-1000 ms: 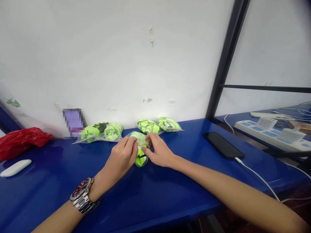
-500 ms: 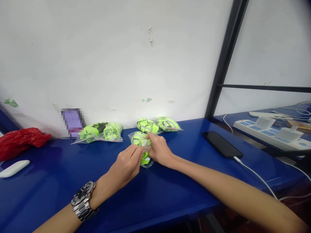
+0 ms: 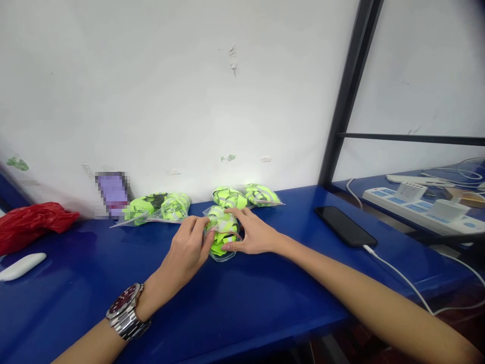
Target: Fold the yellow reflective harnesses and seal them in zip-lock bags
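A clear zip bag (image 3: 223,236) stuffed with folded neon-yellow reflective fabric, perhaps a vest, lies between my hands; its opening edge runs across the middle. My left hand (image 3: 191,240), with a metal watch (image 3: 127,313) at the wrist, pinches the bag's left edge between thumb and fingers. Around the right side curves my right hand (image 3: 255,231), fingers on top and thumb low on the front. Just behind sit two similar bags, a nearer bag (image 3: 226,196) and a right-hand bag (image 3: 262,194). More bagged neon fabric (image 3: 174,207) rests to the left against the wall.
A phone (image 3: 113,194) leans on the wall at the left, near a red plastic bag (image 3: 38,222) and a white oval object (image 3: 23,266). To the right, a black phone (image 3: 345,226) lies with a charging cable (image 3: 397,280). Beyond the dark post (image 3: 346,96) is a power strip (image 3: 420,210).
My hands have moved apart from their close pinch at the bag's middle. My left hand is now at its left edge, my right hand spread wider around its right side, and more neon fabric shows.
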Demonstrator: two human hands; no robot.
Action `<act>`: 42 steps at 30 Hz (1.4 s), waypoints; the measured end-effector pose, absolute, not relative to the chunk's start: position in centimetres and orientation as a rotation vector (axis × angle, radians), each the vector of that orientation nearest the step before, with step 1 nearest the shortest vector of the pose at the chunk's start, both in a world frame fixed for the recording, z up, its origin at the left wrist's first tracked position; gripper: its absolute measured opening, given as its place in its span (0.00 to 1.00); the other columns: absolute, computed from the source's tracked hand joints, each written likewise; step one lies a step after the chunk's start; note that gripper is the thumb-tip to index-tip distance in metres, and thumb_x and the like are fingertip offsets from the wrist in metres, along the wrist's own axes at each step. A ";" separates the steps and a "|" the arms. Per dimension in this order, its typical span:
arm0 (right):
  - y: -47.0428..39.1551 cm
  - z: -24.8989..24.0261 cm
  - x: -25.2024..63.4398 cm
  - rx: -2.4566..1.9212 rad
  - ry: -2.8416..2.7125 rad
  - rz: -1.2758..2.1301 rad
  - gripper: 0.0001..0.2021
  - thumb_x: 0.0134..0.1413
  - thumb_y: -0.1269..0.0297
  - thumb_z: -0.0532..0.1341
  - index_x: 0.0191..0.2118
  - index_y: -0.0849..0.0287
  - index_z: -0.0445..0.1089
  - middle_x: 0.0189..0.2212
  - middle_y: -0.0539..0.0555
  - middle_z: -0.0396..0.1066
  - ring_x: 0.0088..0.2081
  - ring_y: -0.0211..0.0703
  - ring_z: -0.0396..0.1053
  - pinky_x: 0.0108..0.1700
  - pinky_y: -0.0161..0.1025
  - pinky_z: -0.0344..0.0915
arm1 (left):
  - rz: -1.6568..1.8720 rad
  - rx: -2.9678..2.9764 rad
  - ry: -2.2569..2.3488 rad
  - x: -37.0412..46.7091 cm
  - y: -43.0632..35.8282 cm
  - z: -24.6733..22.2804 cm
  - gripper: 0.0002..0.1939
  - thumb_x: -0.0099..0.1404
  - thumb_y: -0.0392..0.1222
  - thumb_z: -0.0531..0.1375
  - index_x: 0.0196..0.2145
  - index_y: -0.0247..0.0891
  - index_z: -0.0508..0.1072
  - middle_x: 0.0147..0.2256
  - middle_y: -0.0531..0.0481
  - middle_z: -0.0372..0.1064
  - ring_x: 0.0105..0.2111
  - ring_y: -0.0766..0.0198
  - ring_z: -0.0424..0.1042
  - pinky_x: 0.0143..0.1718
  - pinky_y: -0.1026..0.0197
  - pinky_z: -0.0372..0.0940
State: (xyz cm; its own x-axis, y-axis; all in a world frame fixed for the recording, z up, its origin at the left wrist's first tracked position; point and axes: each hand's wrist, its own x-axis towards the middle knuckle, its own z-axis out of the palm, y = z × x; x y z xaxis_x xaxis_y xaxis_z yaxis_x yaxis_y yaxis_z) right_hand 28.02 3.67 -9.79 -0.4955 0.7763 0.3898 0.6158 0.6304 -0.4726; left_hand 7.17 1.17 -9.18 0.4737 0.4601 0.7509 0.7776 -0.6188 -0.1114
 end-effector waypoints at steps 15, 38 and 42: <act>3.0 -9.5 24.6 -1.549 -2.396 -0.163 0.29 0.55 0.47 0.58 0.53 0.64 0.56 0.34 0.66 0.73 0.39 0.63 0.73 0.36 0.48 0.66 | -0.537 -2.570 -1.736 7.4 -1.4 -10.3 0.13 0.70 0.36 0.45 0.27 0.41 0.59 0.23 0.50 0.69 0.23 0.60 0.71 0.24 0.62 0.51; 3.1 -6.3 27.7 -1.077 -2.377 0.211 0.19 0.49 0.73 0.56 0.49 0.59 0.58 0.20 0.45 0.66 0.21 0.38 0.61 0.27 0.34 0.52 | -0.414 -2.180 -1.028 4.5 -0.3 -5.7 0.09 0.69 0.36 0.47 0.38 0.38 0.67 0.28 0.49 0.65 0.28 0.61 0.68 0.24 0.63 0.58; 2.0 -4.9 27.9 -0.965 -2.387 0.147 0.14 0.56 0.72 0.51 0.49 0.57 0.59 0.23 0.47 0.67 0.23 0.37 0.60 0.30 0.34 0.54 | -0.422 -2.247 -0.982 3.8 0.7 -3.7 0.11 0.69 0.37 0.47 0.32 0.37 0.67 0.26 0.49 0.65 0.26 0.61 0.67 0.26 0.62 0.57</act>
